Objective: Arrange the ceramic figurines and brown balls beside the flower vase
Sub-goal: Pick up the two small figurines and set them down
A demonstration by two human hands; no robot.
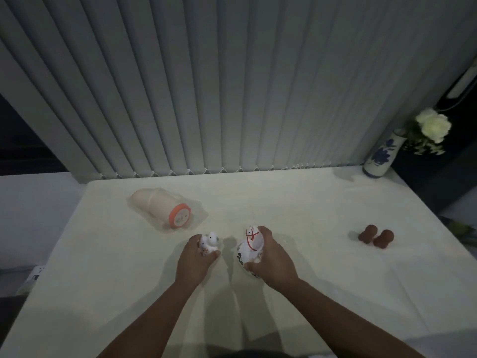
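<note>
Grey vertical blinds (232, 86) hang behind a white counter (284, 202), with the blue-flowered vase (380, 156) in the far right corner as our marker. Farthest left of it lies a wrapped orange-capped tube (165, 209). Then the left hand (197, 259), grip closed round a small white figurine (210, 242). Next the right hand (271, 257), wrapped about the horse figurine (251, 242). Glazed ceramic looks slippery and chippable, so hold the bodies. The brown balls (375, 236) sit nearest the vase, likely to roll.

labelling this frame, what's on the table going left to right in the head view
wrapped cup with orange lid → small figurine in left hand → horse figurine in right hand → brown balls → flower vase
</note>
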